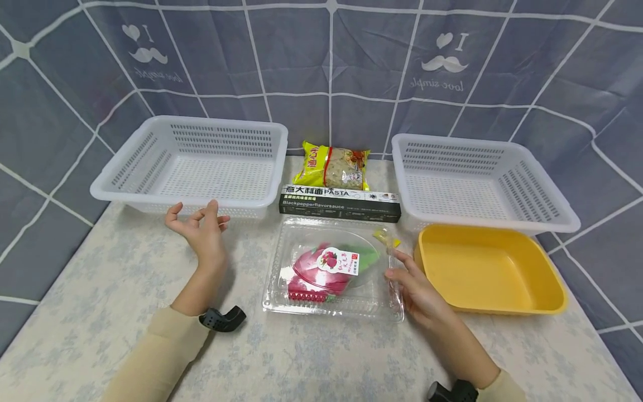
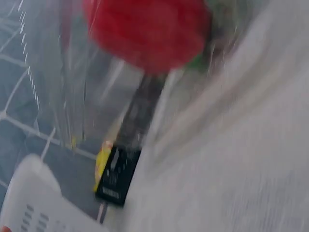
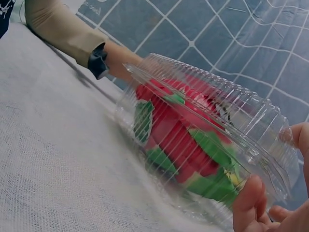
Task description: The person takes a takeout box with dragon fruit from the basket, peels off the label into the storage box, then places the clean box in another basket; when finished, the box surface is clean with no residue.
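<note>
The counter (image 1: pixel 321 363), spread with pale flowered cloth, runs broad at the front and meets grey-blue drapery (image 1: pixel 296 61) at both sides. The right hand (image 1: pixel 417 287) grips the right edge of a clear plastic box (image 1: pixel 369 290) at mid-counter, its red-and-green contents (image 1: pixel 311 273) showing through; that hand fills the narrow strip between the box and a yellow tub (image 1: pixel 489 268). Left of the box a wider strip reaches to the left hand (image 1: pixel 202 231), its fingers loosely bent around nothing, by the front rim of the left white basket (image 1: pixel 221 173); I cannot tell whether they touch it. Just beyond the box's far edge lies a black pasta carton (image 1: pixel 339 206), then a yellow packet (image 1: pixel 334 166), both between that basket and the right white basket (image 1: pixel 452 192), whose front stands close behind the tub.
</note>
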{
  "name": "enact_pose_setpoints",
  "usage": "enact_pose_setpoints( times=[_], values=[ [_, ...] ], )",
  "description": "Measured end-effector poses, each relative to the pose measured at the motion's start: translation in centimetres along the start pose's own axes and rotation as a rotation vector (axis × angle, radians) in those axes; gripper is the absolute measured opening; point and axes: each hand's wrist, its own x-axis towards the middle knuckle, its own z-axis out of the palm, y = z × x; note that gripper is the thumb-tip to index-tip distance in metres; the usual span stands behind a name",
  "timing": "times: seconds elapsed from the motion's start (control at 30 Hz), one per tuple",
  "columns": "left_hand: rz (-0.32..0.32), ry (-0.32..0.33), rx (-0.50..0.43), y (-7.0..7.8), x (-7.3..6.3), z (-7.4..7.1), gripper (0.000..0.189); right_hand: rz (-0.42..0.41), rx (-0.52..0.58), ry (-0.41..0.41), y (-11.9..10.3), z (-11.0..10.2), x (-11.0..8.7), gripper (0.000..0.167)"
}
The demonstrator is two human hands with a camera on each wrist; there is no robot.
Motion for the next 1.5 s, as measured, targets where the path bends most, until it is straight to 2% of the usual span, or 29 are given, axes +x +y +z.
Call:
enact_pose_setpoints(
  times=[0.07, 0.17, 0.3, 0.4, 0.57, 0.67, 0.73, 0.87, 1.03, 1.17, 1.27, 1.37, 1.5],
  values=[
    [0.023, -0.032, 0.023, 0.0, -0.9, 0.3, 0.042, 0.007, -0.01, 0.001, -0.1, 0.1, 0.0, 0.066],
    [-0.002, -0.154, 0.105, 0.0, -2.3, 0.5, 0.035, 0.013, -0.021, 0.006, -0.1, 0.1, 0.0, 0.067],
    [-0.106, -0.346, 0.284, -0.2, -3.6, 0.0, 0.032, 0.023, -0.041, 0.017, -0.2, 0.1, -0.1, 0.064],
    [-0.2, -0.452, 0.387, -0.4, -3.9, -0.7, 0.032, 0.025, -0.054, 0.023, -0.2, 0.1, -0.1, 0.062],
    [-0.328, -0.611, 0.428, -0.6, -4.0, -1.3, 0.034, 0.023, -0.087, 0.043, -0.3, 0.1, -0.1, 0.063],
    [-0.366, -0.705, 0.452, -0.8, -4.1, -1.5, 0.039, 0.025, -0.112, 0.062, -0.2, 0.2, -0.1, 0.062],
    [-0.377, -0.755, 0.471, -0.8, -4.2, -1.5, 0.041, 0.024, -0.125, 0.075, -0.2, 0.3, -0.1, 0.061],
    [-0.374, -0.809, 0.488, -0.7, -4.5, -1.5, 0.043, 0.003, -0.133, 0.106, -0.1, 0.5, -0.2, 0.059],
    [-0.336, -0.872, 0.465, -0.6, -4.8, -1.7, 0.046, -0.065, -0.149, 0.139, 0.0, 0.8, -0.1, 0.055],
    [-0.298, -0.935, 0.432, -0.5, -5.0, -2.0, 0.055, -0.149, -0.28, 0.162, 0.0, 1.0, -0.2, 0.057],
    [-0.28, -1.007, 0.436, -0.4, -4.9, -2.2, 0.066, -0.19, -0.366, 0.15, -0.1, 1.1, -0.3, 0.064],
    [-0.272, -1.085, 0.447, -0.4, -4.9, -2.4, 0.075, -0.227, -0.394, 0.133, -0.1, 1.1, -0.4, 0.07],
    [-0.255, -1.152, 0.479, -0.3, -4.8, -2.4, 0.073, -0.33, -0.46, 0.142, -0.2, 1.3, -0.8, 0.073]
  ],
)
